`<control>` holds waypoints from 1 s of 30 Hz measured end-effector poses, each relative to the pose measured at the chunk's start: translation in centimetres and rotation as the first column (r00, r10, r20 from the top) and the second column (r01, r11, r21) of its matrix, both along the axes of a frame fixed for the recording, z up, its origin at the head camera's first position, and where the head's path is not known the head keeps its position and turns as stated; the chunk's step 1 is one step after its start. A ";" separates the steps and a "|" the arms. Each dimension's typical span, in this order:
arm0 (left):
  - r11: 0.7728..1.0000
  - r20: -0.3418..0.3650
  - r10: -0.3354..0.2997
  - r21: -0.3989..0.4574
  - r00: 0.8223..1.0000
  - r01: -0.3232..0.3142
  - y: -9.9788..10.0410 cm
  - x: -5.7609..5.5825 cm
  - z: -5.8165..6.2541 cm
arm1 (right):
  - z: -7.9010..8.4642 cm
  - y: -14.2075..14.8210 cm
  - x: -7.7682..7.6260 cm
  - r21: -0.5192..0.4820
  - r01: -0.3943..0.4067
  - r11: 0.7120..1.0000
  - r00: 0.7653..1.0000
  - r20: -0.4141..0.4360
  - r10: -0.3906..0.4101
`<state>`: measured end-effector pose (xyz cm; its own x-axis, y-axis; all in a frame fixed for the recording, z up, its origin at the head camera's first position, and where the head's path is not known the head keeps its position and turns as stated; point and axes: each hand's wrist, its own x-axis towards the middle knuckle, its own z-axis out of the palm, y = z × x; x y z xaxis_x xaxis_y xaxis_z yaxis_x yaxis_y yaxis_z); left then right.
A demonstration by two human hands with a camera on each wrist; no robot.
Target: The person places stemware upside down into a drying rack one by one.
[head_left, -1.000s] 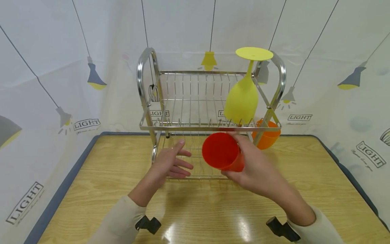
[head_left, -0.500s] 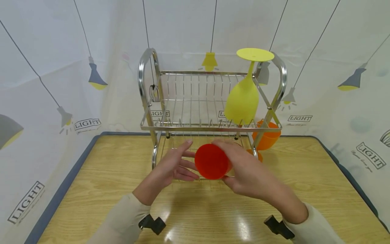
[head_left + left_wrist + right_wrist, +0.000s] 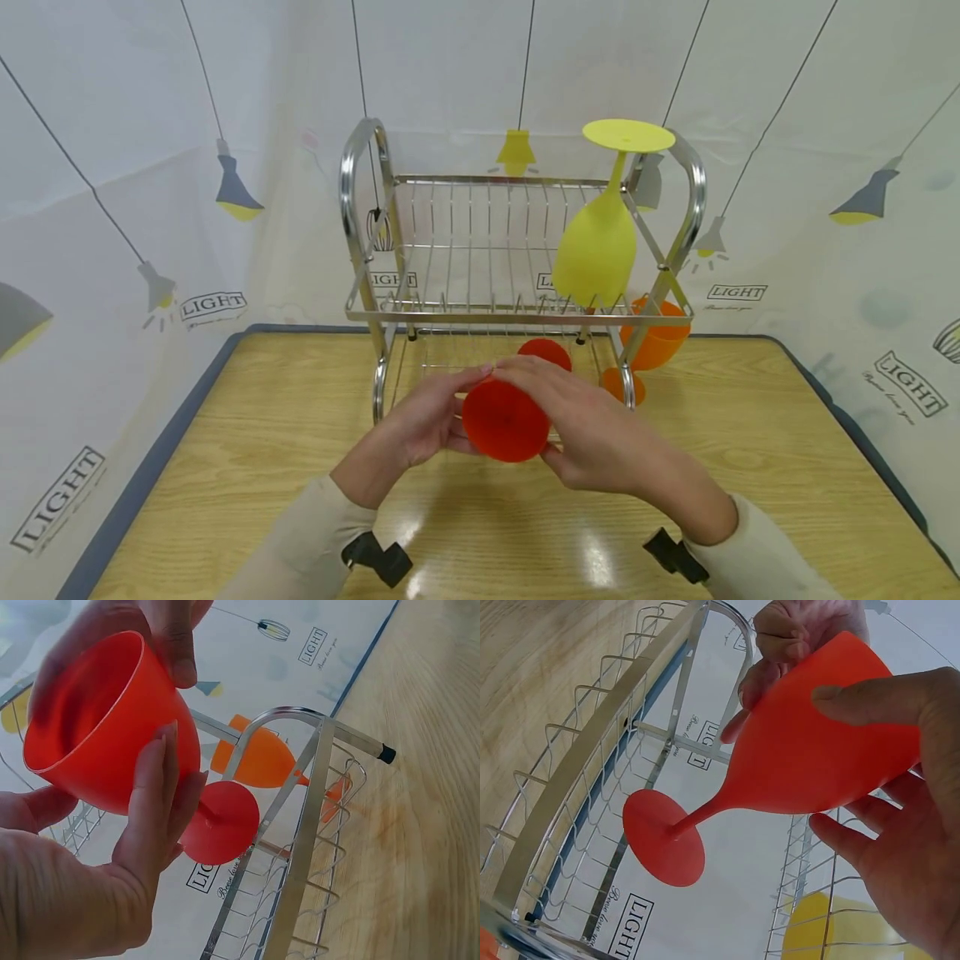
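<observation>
A red wine glass (image 3: 506, 423) is held between both hands in front of the dish rack, tipped so its mouth faces the head camera. Its stem and round foot (image 3: 664, 838) point away toward the rack. My right hand (image 3: 596, 429) grips the bowl, thumb on one side and fingers on the other in the right wrist view. From the left side, my left hand (image 3: 420, 425) holds the same bowl, its fingers laid along the wall and its thumb near the rim in the left wrist view.
A two-tier metal dish rack (image 3: 480, 317) stands on the wooden table (image 3: 270, 433). On its upper tier, at the right, a yellow wine glass (image 3: 597, 250) rests upside down. An orange wine glass (image 3: 660, 343) is at the rack's right side. Printed sheeting surrounds the table.
My right hand has brought the red wine glass left and down, nearer to me. My left hand, earlier apart with spread fingers, now holds the bowl too.
</observation>
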<state>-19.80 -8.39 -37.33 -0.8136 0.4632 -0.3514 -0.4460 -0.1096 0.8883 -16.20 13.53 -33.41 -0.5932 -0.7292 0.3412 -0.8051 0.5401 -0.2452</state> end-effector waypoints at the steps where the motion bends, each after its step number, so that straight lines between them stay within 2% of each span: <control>1: 1.000 -0.002 -0.003 0.010 1.000 0.003 0.0 0.0 -0.1 | -0.1 0.0 0.0 0.002 0.004 1.000 1.000 0.000 -0.004; 7: 0.996 0.013 0.010 0.084 1.000 -0.011 0.2 0.2 -0.4 | -0.3 0.4 0.1 0.044 0.031 0.999 0.999 0.016 -0.032; 11: 0.984 0.037 0.017 0.179 0.999 -0.024 0.5 0.5 -0.7 | -0.2 0.7 0.1 0.057 0.047 0.997 0.991 0.120 -0.054; 16: 0.948 0.072 0.035 0.313 0.997 -0.056 1.1 1.0 -1.0 | 0.1 0.8 -0.1 -0.003 0.085 0.996 0.958 0.275 -0.081; 22: 0.906 0.070 0.019 0.420 0.997 -0.047 1.3 1.4 -1.2 | 0.5 0.9 -0.6 -0.012 0.169 0.986 0.913 0.377 -0.152; 26: 0.894 0.059 0.026 0.446 0.998 -0.050 1.4 1.8 -1.2 | 0.8 1.1 -0.7 0.033 0.213 0.977 0.894 0.397 -0.208; 30: 0.881 0.045 0.084 0.463 0.995 -0.095 1.9 2.2 -1.6 | 1.0 1.2 -0.9 0.071 0.228 0.971 0.897 0.372 -0.238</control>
<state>-17.58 -6.53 -38.89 -0.8538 0.5032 -0.1336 -0.4343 -0.5469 0.7158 -17.10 14.73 -32.45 -0.8275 -0.5598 0.0434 -0.5066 0.7110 -0.4878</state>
